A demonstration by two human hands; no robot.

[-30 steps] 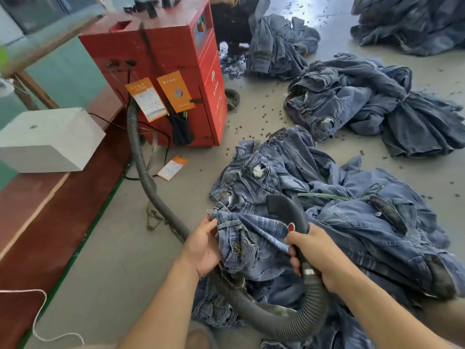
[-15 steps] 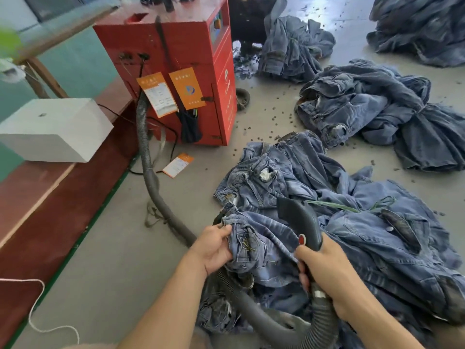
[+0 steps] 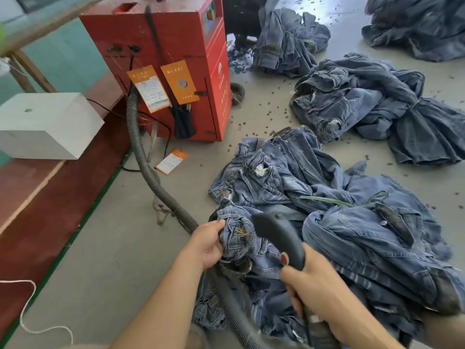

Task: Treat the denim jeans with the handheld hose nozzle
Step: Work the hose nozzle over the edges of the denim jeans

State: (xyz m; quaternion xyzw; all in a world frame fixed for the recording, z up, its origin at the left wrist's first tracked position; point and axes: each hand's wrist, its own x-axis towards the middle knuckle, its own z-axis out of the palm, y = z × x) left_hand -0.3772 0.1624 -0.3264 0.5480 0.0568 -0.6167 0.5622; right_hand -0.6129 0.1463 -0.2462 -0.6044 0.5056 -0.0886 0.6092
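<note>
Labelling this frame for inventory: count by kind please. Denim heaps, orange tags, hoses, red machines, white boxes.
Denim heaps: 5 (near, middle, by machine, far corner, one gripped by the left hand)
Orange tags: 3 ()
Hoses: 1
Red machines: 1
White boxes: 1
Total: 11

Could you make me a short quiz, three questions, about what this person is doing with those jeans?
1. True or false: the left hand grips a bunched piece of the denim jeans.
2. Which hand holds the black hose nozzle? A) left B) right C) neither
3. Fill in: the grey ribbed hose runs back towards the ___ machine.

Key: 1 true; 2 B, the right hand; 3 red.
</note>
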